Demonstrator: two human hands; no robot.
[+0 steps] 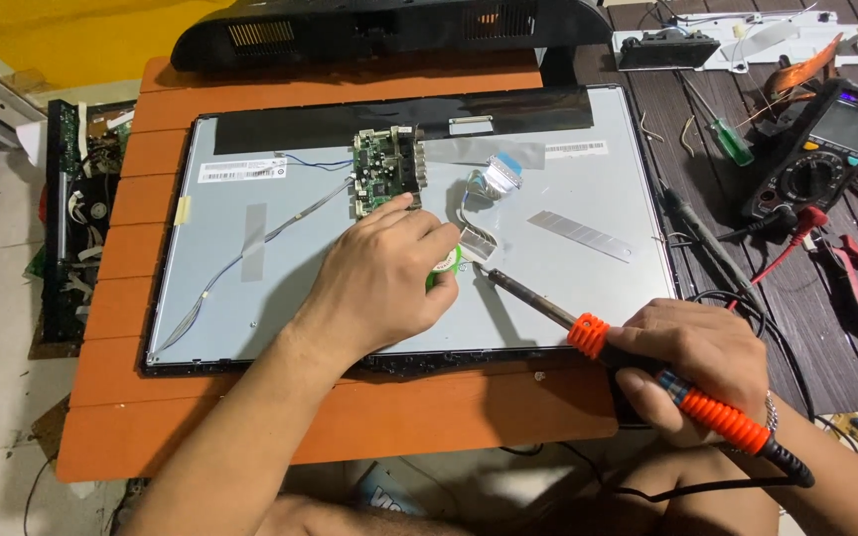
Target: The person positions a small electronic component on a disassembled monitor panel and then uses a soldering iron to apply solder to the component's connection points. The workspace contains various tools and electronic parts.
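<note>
Orange-handled soldering iron is resting in my right hand, fingers wrapped around the grip pen-style so the dark tip is angling up and left toward my other hand. My left hand is lying curled on the grey metal back of the flat-panel screen, pinching a small green-and-white round thing, likely a solder reel, just ahead of the iron's tip; my fingers are covering most of it, so I cannot tell for certain. Beyond my left knuckles the green circuit board is sitting flat, handy for the work. Past my right hand, on the dark table, a multimeter and a green-handled screwdriver are lying within reach. The iron's cord is running out of the frame below my wrist.
</note>
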